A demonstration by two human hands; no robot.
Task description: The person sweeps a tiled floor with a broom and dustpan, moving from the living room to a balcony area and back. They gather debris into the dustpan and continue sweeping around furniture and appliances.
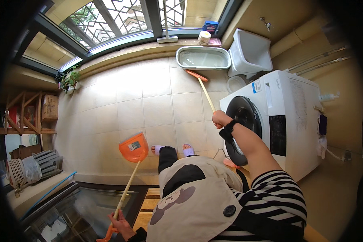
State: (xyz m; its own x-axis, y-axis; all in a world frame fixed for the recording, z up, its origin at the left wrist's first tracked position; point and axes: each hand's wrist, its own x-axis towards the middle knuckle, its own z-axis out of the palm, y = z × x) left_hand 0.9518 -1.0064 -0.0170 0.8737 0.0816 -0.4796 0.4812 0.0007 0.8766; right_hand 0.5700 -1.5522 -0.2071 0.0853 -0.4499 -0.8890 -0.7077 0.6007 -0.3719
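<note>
My right hand (220,119) grips the pale handle of a broom (206,92); its orange head lies on the floor beside a grey-rimmed oval mop bucket (203,58). At the lower left, my left hand (122,224) holds a long-handled dustpan near the orange end of its handle. The orange dustpan's pan (133,147) bears a label and is left of my feet in lilac slippers (188,150). Whether the pan touches the floor I cannot tell.
A front-loading washing machine (272,106) with its round door ajar stands at the right. Behind it is a white plastic washtub (254,51). A squeegee (167,39) leans on the window sill. Potted plants (70,80), a cardboard box (50,108) and a wooden rack (24,131) stand at left.
</note>
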